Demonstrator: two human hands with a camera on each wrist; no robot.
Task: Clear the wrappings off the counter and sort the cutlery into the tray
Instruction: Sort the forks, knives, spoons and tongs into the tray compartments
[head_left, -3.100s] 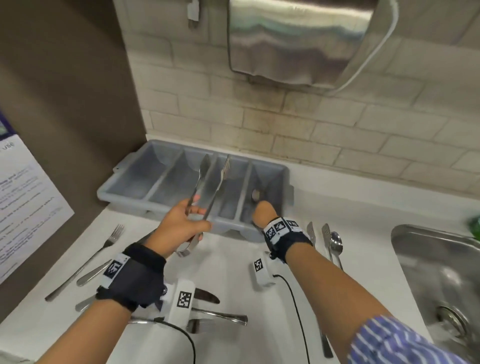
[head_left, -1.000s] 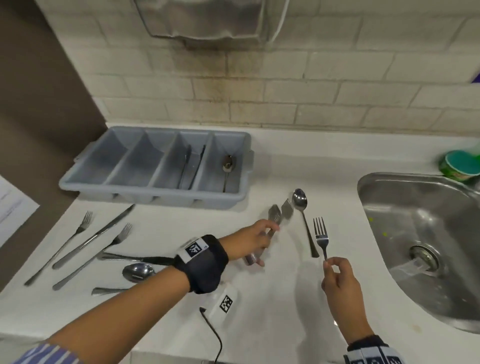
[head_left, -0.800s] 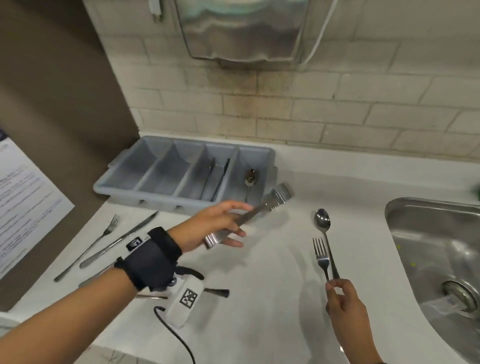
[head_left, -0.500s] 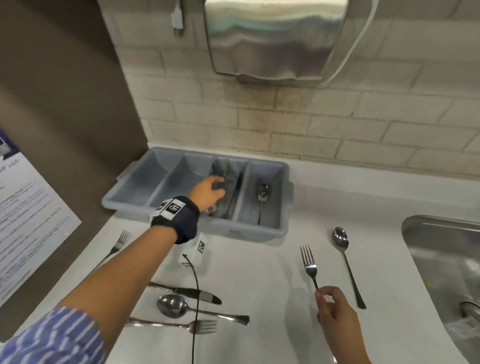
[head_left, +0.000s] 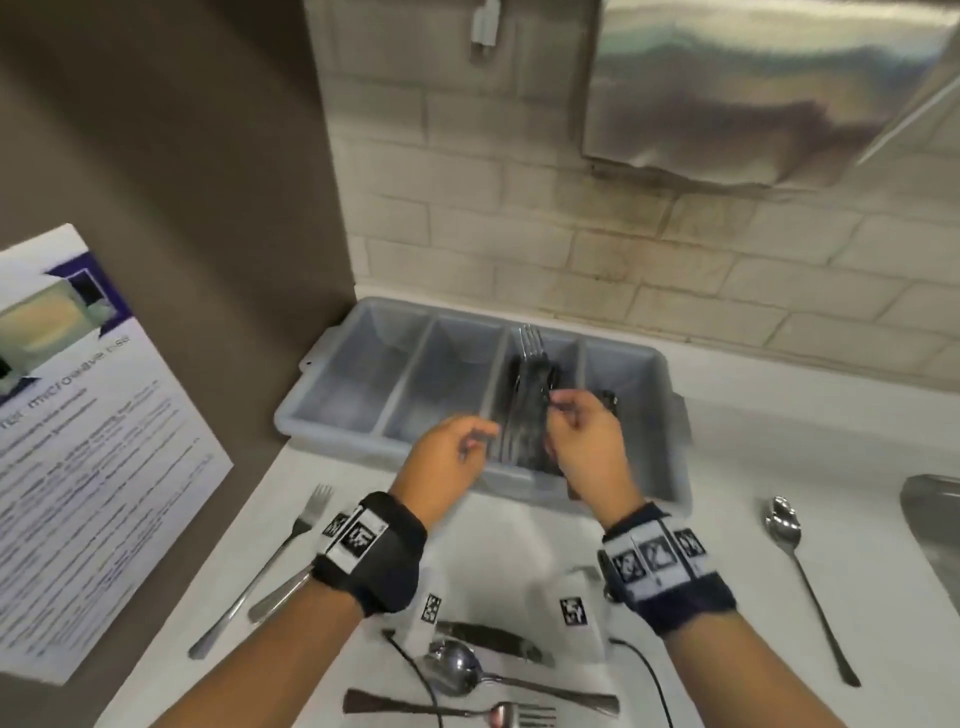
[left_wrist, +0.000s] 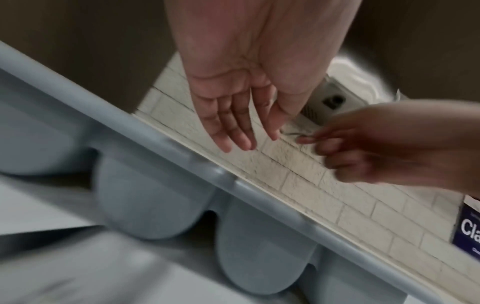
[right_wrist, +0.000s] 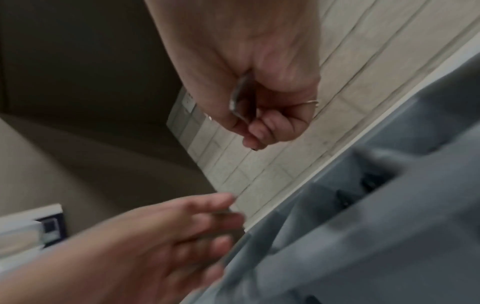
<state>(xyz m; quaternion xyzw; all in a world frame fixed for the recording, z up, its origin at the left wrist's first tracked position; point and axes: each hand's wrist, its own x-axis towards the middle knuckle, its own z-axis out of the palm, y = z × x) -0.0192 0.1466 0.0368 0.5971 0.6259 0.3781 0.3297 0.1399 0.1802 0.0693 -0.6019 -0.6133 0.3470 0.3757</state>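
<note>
The grey four-compartment cutlery tray (head_left: 332, 415) stands against the tiled wall. Metal tongs (head_left: 522, 431) lie in its third compartment, and a spoon (head_left: 610, 400) shows dimly in the fourth. My right hand (head_left: 558, 415) grips a fork (head_left: 531, 340) by the handle (right_wrist: 237, 100), tines pointing at the wall above the third compartment. My left hand (head_left: 475, 441) hovers open and empty at the tray's near rim, just left of the tongs; its fingers (left_wrist: 233, 133) are straight.
Loose cutlery lies on the white counter: a fork (head_left: 306, 525) and a knife (head_left: 275, 603) at the left, a spoon (head_left: 784, 514) at the right, a spoon (head_left: 452, 670), knife (head_left: 493, 639) and fork (head_left: 514, 719) in front. The sink (head_left: 935, 519) is at the right; a brown wall with a notice (head_left: 78, 415) is at the left.
My left hand carried the second tongs into the third compartment, let go and drew back. My right hand brought the fork from the counter to above the tray.
</note>
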